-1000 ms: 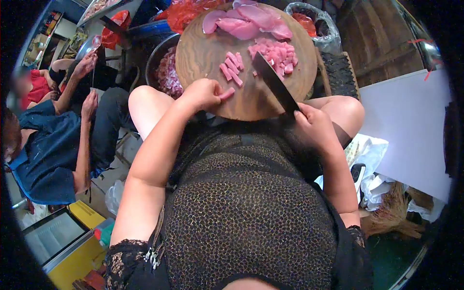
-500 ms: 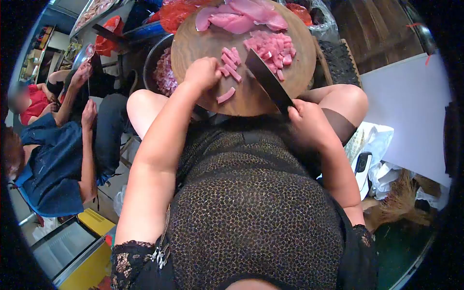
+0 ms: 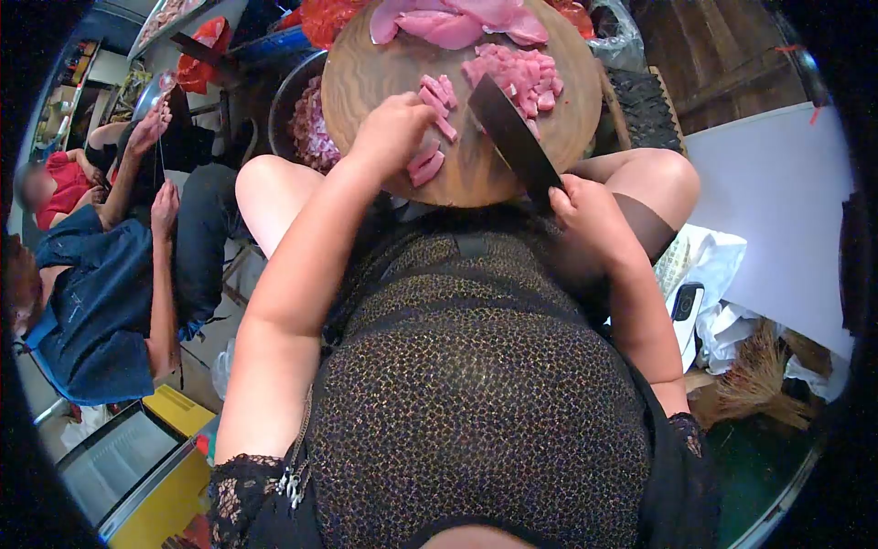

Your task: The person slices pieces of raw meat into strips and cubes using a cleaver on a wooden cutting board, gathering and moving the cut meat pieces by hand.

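Note:
My right hand [image 3: 581,210] is closed round the handle of a dark cleaver [image 3: 517,137]. Its blade lies slantwise over the round wooden board [image 3: 366,64], tip beside a heap of diced pink meat [image 3: 517,73]. My left hand [image 3: 395,133] is closed at the left of the board, its curled fingertips on a strip of meat [image 3: 443,123] in a small group of strips. Nearer to me, below that hand, two more strips [image 3: 426,163] lie side by side. Large pink meat slices [image 3: 457,23] rest at the board's far edge.
Left of the board stands a metal bowl [image 3: 282,119] with chopped meat. Red plastic bags [image 3: 329,23] lie behind. A person in a dark blue shirt [image 3: 96,302] sits at the left, hands raised. A phone [image 3: 686,300] and a straw broom [image 3: 754,375] are at the right.
My left hand has moved from a near strip up to the farther strips. A strip now lies beside the single near one. The cleaver stays in my right hand, barely shifted.

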Available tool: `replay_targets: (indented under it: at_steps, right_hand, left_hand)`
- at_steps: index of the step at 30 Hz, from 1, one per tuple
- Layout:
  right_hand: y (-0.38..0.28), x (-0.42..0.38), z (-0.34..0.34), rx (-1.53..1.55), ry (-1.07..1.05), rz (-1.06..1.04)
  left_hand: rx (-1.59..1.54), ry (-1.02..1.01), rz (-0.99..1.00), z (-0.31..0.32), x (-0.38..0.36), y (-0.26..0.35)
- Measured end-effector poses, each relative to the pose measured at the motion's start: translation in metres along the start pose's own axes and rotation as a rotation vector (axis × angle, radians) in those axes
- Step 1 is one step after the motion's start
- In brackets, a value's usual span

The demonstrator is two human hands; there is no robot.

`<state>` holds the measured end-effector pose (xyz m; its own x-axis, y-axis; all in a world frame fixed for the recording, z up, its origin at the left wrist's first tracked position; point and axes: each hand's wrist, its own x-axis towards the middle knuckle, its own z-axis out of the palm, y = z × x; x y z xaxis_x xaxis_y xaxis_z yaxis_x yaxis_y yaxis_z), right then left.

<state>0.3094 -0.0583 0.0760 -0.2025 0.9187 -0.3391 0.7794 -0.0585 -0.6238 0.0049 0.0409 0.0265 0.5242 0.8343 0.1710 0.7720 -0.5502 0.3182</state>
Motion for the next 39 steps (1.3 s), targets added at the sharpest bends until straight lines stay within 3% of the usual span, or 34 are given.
replay_targets:
  at_steps: [2,4,6,9,10,12,13,16,17,18,20,24,27,30,33,35,39]
  right_hand:
    - [-0.003,-0.001,0.0,0.007,0.018,-0.005]
    - [-0.004,-0.002,0.001,-0.002,0.025,-0.014]
    - [-0.004,-0.004,0.002,-0.009,0.029,-0.016]
    - [-0.006,-0.006,0.0,-0.035,0.052,-0.03]
    - [-0.009,-0.007,-0.003,0.023,0.038,-0.009]
    - [-0.007,-0.005,-0.003,0.083,0.013,0.007]
    - [-0.002,-0.004,-0.001,0.082,0.017,0.004]
    - [-0.003,-0.003,0.0,0.068,0.018,-0.007]
    - [-0.004,-0.002,-0.001,0.057,0.021,-0.009]
    - [-0.004,-0.002,-0.001,0.056,0.021,-0.011]
    - [-0.004,-0.002,-0.002,0.019,0.033,-0.021]
    - [-0.005,-0.003,-0.003,0.049,0.04,-0.042]
    - [-0.006,-0.002,-0.003,0.029,0.023,-0.034]
    - [-0.004,-0.002,-0.001,0.031,0.025,-0.025]
    - [-0.004,-0.003,-0.002,0.028,0.024,-0.053]
    - [-0.01,-0.004,-0.004,0.048,0.005,0.0]
    - [-0.007,-0.003,-0.001,0.076,0.004,-0.007]
  left_hand:
    - [-0.023,0.02,0.046,0.006,0.011,0.008]
    - [0.156,-0.133,0.024,0.01,0.023,0.01]
    - [0.225,-0.119,0.061,0.006,0.026,0.01]
    - [-0.074,0.151,0.043,0.0,0.023,0.007]
    - [-0.071,0.148,0.039,-0.014,0.022,0.015]
    - [-0.495,0.053,-0.291,-0.04,0.016,0.028]
    - [-0.574,0.099,-0.276,-0.035,0.012,0.022]
    - [-0.431,0.0,-0.283,-0.028,-0.007,0.013]
    - [-0.249,0.002,-0.298,-0.024,-0.015,0.017]
    - [-0.131,-0.142,-0.331,-0.011,-0.019,0.011]
    - [-0.126,0.004,-0.137,0.014,-0.037,-0.007]
    - [-0.174,-0.007,-0.212,0.005,-0.032,0.005]
    - [-0.27,-0.18,-0.337,-0.011,-0.024,0.023]
    - [-0.167,-0.115,-0.342,0.002,-0.025,0.022]
    - [-0.11,0.064,-0.176,0.014,-0.026,0.01]
    - [-0.131,-0.116,-0.256,0.01,-0.027,0.005]
    - [-0.351,-0.27,-0.409,-0.007,-0.025,0.018]
